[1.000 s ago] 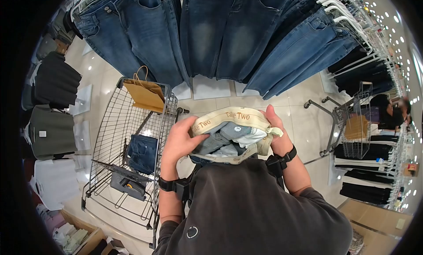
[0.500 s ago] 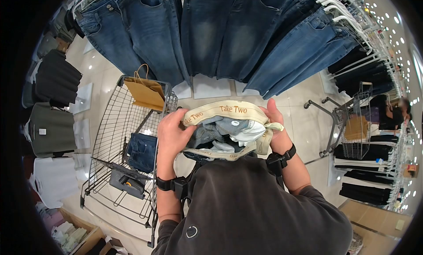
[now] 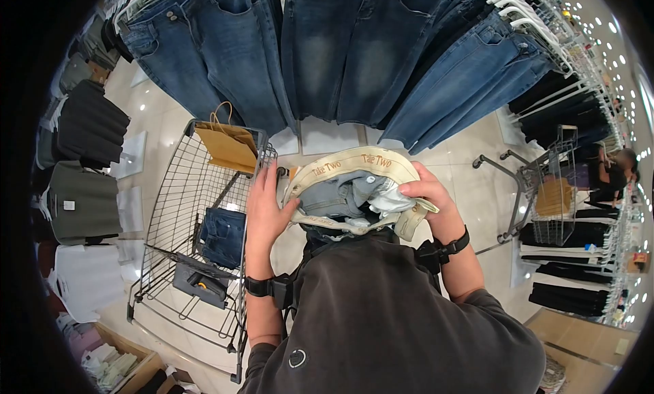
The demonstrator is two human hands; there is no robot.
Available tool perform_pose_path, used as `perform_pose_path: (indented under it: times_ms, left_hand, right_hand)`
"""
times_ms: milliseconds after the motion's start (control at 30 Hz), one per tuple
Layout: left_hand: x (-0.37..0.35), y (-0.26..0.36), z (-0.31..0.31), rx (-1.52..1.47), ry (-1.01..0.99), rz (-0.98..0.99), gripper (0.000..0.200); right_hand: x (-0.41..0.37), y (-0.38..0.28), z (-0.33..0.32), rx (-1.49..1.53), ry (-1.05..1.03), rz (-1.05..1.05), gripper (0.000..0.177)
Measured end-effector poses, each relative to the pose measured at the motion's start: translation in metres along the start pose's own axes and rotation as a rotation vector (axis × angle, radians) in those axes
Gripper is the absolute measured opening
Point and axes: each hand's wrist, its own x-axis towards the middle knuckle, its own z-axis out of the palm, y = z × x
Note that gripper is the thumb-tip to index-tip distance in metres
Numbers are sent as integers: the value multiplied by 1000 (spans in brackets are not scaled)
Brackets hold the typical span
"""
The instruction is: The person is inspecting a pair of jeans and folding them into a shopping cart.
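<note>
A pair of jeans (image 3: pixel 323 194) is held up in front of my chest, its waist spread so the grey inside and white pocket lining show. The cream inner waistband (image 3: pixel 340 164) carries the words "Take Two". My right hand (image 3: pixel 434 195) pinches the band's right side, thumb on the inside and fingers outside. At the left side, my left hand (image 3: pixel 266 207) has its fingers stretched out, with the thumb against the band's edge. The legs of the jeans are hidden below the waist.
Rows of blue jeans (image 3: pixel 347 53) hang ahead. On my left stands a wire cart (image 3: pixel 167 210) with a brown paper bag (image 3: pixel 228 147), folded jeans (image 3: pixel 223 237) and a grey case (image 3: pixel 199 284). Another cart (image 3: pixel 555 217) and a person (image 3: pixel 605 179) are on the right.
My left fingers have loosened from the waistband and straightened. My right thumb has moved inside the band. The waist has rounded and tilted, showing more of its lining.
</note>
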Motion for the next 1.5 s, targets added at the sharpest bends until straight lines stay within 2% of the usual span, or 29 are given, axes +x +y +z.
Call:
perform_pose_path:
  times_ms: [33, 133, 200, 233, 333, 367, 467, 500, 600, 700, 800, 900, 1000, 1033, 1133, 1167, 1267, 1367, 1467, 1500]
  left_hand:
    - [-4, -5, 4, 26, -20, -27, 54]
    - [-8, -6, 2, -98, -489, -428, 42]
    - [-13, -14, 7, -421, -534, -499, 37]
    - [-15, -18, 9, -583, -553, -532, 34]
    - [-13, -18, 6, -771, -363, -422, 27]
    - [-12, -15, 1, -764, -295, -453, 27]
    - [-3, 1, -19, -855, -271, -519, 30]
    - [-3, 3, -21, -830, -285, -493, 32]
    - [0, 17, -24, -871, -256, -444, 33]
    - [8, 25, -34, -790, -261, -456, 35]
    - [11, 12, -33, -860, -276, -467, 36]
    - [11, 1, -39, -677, -364, -384, 42]
    - [6, -1, -38, -597, -352, -357, 49]
    - [4, 5, -35, -593, -316, -372, 50]
    - [2, 11, -26, -492, -255, -368, 48]
    - [2, 13, -24, -444, -243, -360, 46]
    - [6, 16, -16, -461, -171, -352, 34]
    - [9, 3, -3, -547, -149, -355, 27]
    - [14, 5, 0, -522, -107, -341, 28]
    - [15, 7, 3, -557, -94, -356, 31]
  right_hand:
    - [-1, -3, 2, -45, 17, -9, 37]
    - [1, -11, 9, -239, 112, -17, 29]
    - [4, -18, 15, -448, 232, 1, 23]
    - [5, -17, 12, -579, 277, -41, 20]
    - [4, -24, 10, -968, 494, -102, 19]
    - [7, -21, -2, -1071, 589, -141, 21]
    - [11, -17, -45, -1349, 695, -503, 29]
    - [7, -28, -33, -1262, 738, -266, 37]
    - [5, -40, -24, -1296, 789, -105, 37]
    - [7, -32, -46, -1264, 686, -380, 35]
    - [9, -31, -46, -914, 579, -335, 29]
    - [9, -34, -35, -649, 519, -211, 21]
    - [17, -30, -37, -595, 522, -277, 17]
    - [20, -29, -35, -726, 604, -272, 17]
    - [27, -30, -22, -1371, 799, -420, 19]
    - [31, -25, -25, -1457, 824, -471, 20]
    - [34, -19, -21, -1532, 942, -482, 19]
    - [35, -16, -38, -1575, 879, -693, 17]
    - [30, -33, -13, -1278, 801, -163, 13]
    - [31, -30, -11, -1214, 780, -250, 13]
